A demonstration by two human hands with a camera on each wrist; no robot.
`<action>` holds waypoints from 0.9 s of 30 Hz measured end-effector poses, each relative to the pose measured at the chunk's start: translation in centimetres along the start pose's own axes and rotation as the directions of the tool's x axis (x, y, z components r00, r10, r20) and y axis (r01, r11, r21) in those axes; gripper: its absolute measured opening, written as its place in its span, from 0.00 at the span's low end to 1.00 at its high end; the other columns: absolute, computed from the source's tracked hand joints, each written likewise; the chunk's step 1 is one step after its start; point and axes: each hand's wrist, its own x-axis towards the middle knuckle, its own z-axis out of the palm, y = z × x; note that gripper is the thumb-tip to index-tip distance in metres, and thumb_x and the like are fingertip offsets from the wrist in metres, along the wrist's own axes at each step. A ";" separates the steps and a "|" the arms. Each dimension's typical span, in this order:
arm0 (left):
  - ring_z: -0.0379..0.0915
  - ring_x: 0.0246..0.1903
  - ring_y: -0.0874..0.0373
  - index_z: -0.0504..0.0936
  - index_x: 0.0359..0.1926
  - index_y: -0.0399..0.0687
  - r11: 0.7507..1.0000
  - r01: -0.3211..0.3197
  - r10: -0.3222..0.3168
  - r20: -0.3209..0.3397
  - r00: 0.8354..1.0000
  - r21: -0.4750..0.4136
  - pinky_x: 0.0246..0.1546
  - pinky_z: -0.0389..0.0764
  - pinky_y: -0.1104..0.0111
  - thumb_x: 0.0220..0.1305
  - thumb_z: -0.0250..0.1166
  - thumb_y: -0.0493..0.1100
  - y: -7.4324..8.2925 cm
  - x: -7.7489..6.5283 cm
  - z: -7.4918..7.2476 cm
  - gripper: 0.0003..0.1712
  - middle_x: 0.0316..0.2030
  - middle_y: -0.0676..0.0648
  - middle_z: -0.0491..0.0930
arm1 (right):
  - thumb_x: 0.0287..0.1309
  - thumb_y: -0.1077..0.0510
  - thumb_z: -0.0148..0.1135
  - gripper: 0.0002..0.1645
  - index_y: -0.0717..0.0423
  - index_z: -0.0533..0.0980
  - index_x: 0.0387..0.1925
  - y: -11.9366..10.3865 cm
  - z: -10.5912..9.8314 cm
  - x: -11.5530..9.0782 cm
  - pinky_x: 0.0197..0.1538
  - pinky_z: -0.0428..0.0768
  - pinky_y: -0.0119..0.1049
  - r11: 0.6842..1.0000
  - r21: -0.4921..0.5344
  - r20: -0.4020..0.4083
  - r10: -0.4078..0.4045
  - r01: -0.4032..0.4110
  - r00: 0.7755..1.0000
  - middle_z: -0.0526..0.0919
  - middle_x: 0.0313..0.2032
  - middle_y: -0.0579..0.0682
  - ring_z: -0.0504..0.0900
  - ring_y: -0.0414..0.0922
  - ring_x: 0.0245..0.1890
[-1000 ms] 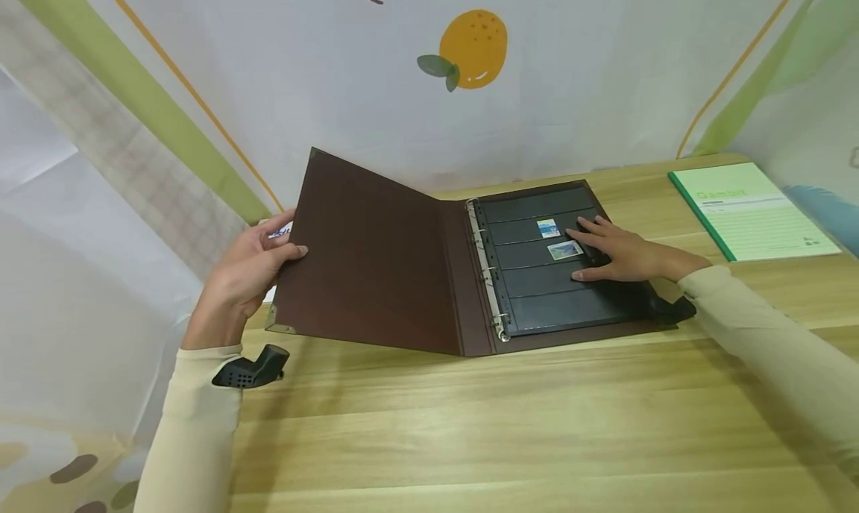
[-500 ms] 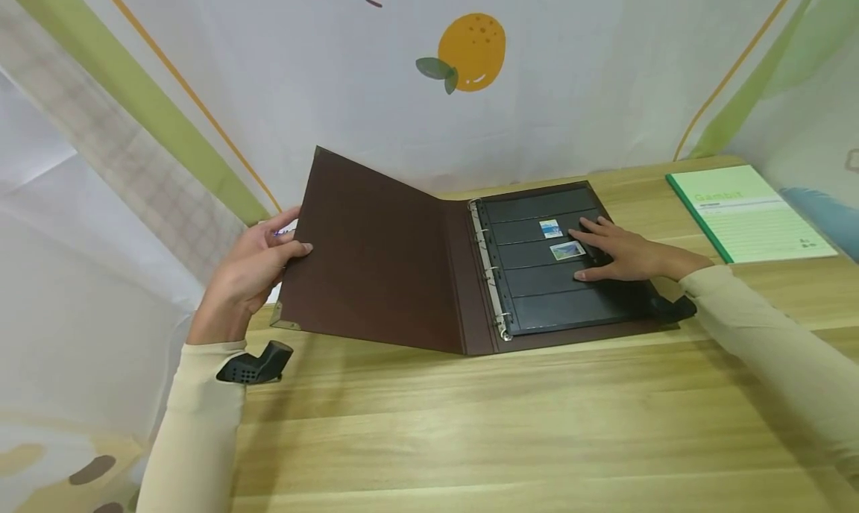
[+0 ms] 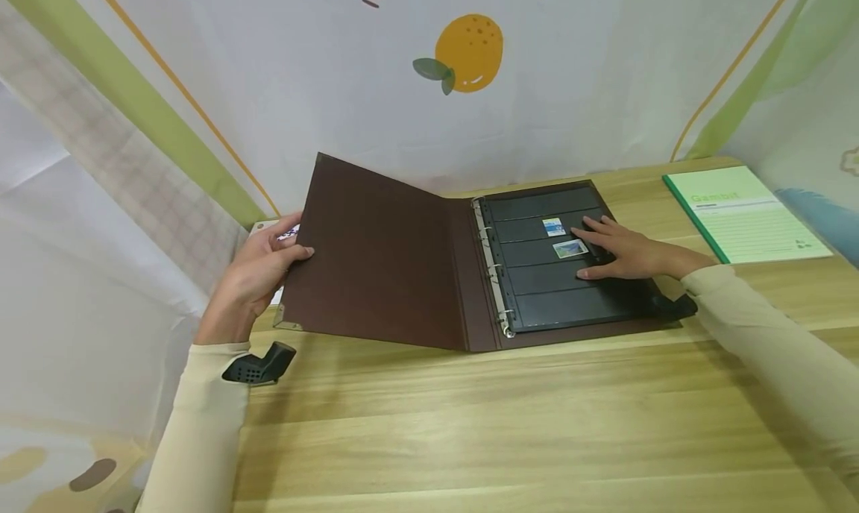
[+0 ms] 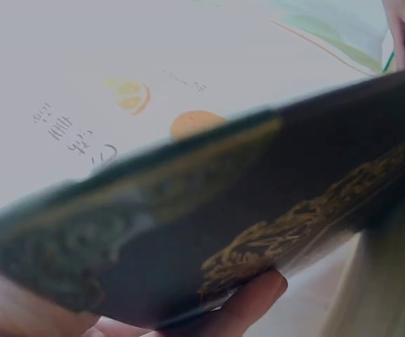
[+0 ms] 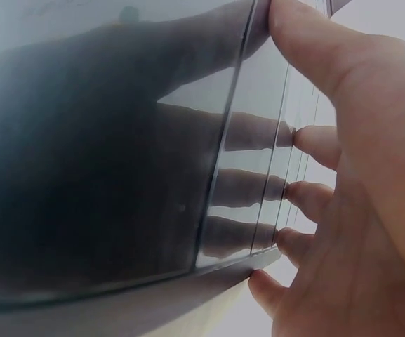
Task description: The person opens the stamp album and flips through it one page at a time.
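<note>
A dark brown ring-binder stamp album lies spread on the table, its front cover (image 3: 376,259) raised at a slant. My left hand (image 3: 251,278) pinches the cover's left edge, thumb on the inner side and fingers behind. In the left wrist view, the cover's outside shows a gold pattern (image 4: 279,232) and an ornate metal corner (image 4: 83,246). On the black pocket page (image 3: 557,304) my right hand (image 3: 624,252) rests with fingers spread. Beside its fingertips, two small stamps (image 3: 553,227) sit in the pockets. The right wrist view shows the fingertips touching the glossy page (image 5: 104,175).
A green-spined notebook (image 3: 748,215) lies at the right back of the wooden table (image 3: 510,423). Partly hidden behind the raised cover is a white printed item (image 3: 265,226). A white fabric wall (image 3: 322,88) with fruit prints stands behind the table.
The left hand and the raised cover have shifted very slightly right in the head view, along with a small camera movement. The right hand stays on the page.
</note>
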 end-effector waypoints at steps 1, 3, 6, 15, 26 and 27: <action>0.86 0.33 0.65 0.46 0.81 0.45 1.000 0.008 -0.008 -0.003 1.000 0.010 0.34 0.84 0.73 0.70 0.51 0.27 -0.1 0.0 -0.1 0.43 0.40 0.61 0.88 | 0.60 0.43 0.70 0.56 0.62 0.53 0.78 0.1 0.0 0.0 0.69 0.44 0.78 1.000 0.002 -0.001 0.000 0.000 1.000 0.42 0.78 0.72 0.35 0.74 0.77; 0.86 0.33 0.66 0.45 0.82 0.46 0.999 0.023 -0.022 -0.014 1.000 0.031 0.34 0.84 0.73 0.70 0.51 0.27 -0.4 0.1 -0.1 0.44 0.39 0.62 0.88 | 0.59 0.44 0.70 0.56 0.62 0.53 0.78 0.3 0.1 0.1 0.69 0.44 0.78 1.000 0.007 -0.007 -0.003 0.003 1.000 0.42 0.78 0.72 0.35 0.74 0.77; 0.86 0.33 0.67 0.43 0.82 0.48 0.998 0.040 -0.038 -0.029 0.999 0.048 0.35 0.84 0.74 0.70 0.52 0.27 -0.7 0.3 -0.3 0.46 0.38 0.64 0.87 | 0.59 0.44 0.71 0.56 0.61 0.53 0.78 0.6 0.1 0.1 0.69 0.44 0.78 1.000 0.010 -0.015 -0.005 0.005 1.000 0.42 0.78 0.71 0.34 0.74 0.77; 0.85 0.33 0.67 0.43 0.82 0.46 0.997 0.042 -0.041 -0.025 0.999 0.070 0.35 0.83 0.74 0.70 0.50 0.28 -1.9 0.7 -0.5 0.44 0.37 0.63 0.87 | 0.60 0.43 0.70 0.56 0.60 0.52 0.79 0.8 0.1 0.1 0.69 0.43 0.78 1.000 0.023 -0.006 0.010 -0.010 1.000 0.41 0.78 0.71 0.33 0.74 0.77; 0.84 0.34 0.69 0.42 0.82 0.51 0.986 0.087 -0.081 -0.047 0.996 0.143 0.37 0.83 0.74 0.72 0.51 0.32 -3.1 0.9 -1.1 0.44 0.37 0.66 0.85 | 0.60 0.44 0.70 0.57 0.61 0.51 0.79 0.4 -0.2 -0.2 0.68 0.43 0.79 0.999 0.031 0.008 0.017 -0.017 1.000 0.40 0.78 0.72 0.32 0.74 0.77; 0.84 0.35 0.69 0.42 0.82 0.52 0.985 0.091 -0.086 -0.046 0.995 0.144 0.38 0.83 0.74 0.73 0.51 0.32 -3.2 0.9 -1.1 0.44 0.38 0.66 0.85 | 0.60 0.45 0.70 0.56 0.62 0.52 0.78 0.4 -0.2 -0.2 0.68 0.43 0.79 0.999 0.035 0.006 0.016 -0.017 1.000 0.40 0.78 0.72 0.32 0.74 0.77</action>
